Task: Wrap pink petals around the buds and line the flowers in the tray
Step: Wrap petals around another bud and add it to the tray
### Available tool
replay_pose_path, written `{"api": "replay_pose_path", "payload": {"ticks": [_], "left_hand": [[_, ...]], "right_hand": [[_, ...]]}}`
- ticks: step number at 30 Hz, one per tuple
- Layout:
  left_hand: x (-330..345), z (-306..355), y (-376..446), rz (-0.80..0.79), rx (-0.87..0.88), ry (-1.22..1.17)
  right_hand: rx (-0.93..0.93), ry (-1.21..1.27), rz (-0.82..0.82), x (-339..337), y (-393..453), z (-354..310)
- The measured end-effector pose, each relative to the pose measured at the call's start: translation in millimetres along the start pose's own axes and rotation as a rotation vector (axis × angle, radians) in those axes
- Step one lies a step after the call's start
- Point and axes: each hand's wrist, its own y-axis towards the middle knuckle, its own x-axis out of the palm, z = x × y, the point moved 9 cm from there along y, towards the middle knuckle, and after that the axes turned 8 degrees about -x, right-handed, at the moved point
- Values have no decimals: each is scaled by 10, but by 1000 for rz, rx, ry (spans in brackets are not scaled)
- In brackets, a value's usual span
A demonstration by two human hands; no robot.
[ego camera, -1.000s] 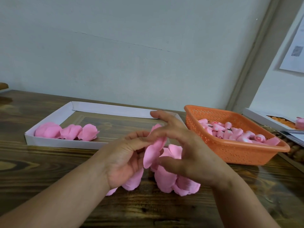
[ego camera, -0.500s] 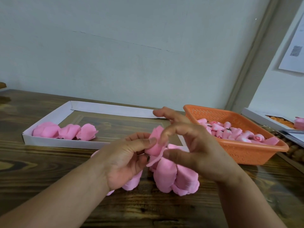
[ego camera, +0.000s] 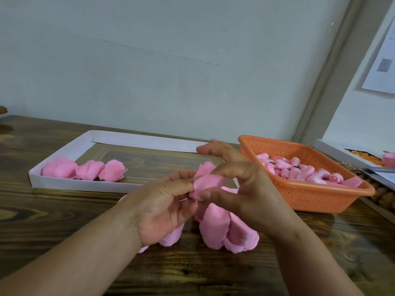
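My left hand (ego camera: 164, 208) and my right hand (ego camera: 243, 189) meet above the table's middle, both pinching one pink petal (ego camera: 206, 182) folded round something hidden between the fingers. My right forefinger and thumb curl over the petal's right side; the other right fingers stick up. Under the hands lies a heap of loose pink petals (ego camera: 222, 229). The white tray (ego camera: 85, 184) sits behind on the left, with three finished pink flowers (ego camera: 85, 170) in a row at its left end.
An orange perforated basket (ego camera: 320, 195) full of small pink buds (ego camera: 299, 169) stands at the right. Beyond it a white box (ego camera: 333, 150) with orange contents and a pink flower (ego camera: 389, 159) reaches the frame's edge. The wall runs close behind the wooden table (ego camera: 53, 221).
The petal, which stood loosely upright between the hands, has been folded over and drawn tighter. My right fingers have curled down onto it; both hands stayed in place.
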Motion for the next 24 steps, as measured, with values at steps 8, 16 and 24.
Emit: {"api": "replay_pose_path", "payload": {"ticks": [8, 16, 24], "left_hand": [[25, 27, 20, -46, 51, -102], [40, 38, -13, -53, 69, -93], [51, 90, -51, -93, 98, -72]], "right_hand": [[67, 110, 125, -39, -4, 85], [29, 151, 218, -56, -13, 88], [37, 157, 246, -67, -8, 94]]}}
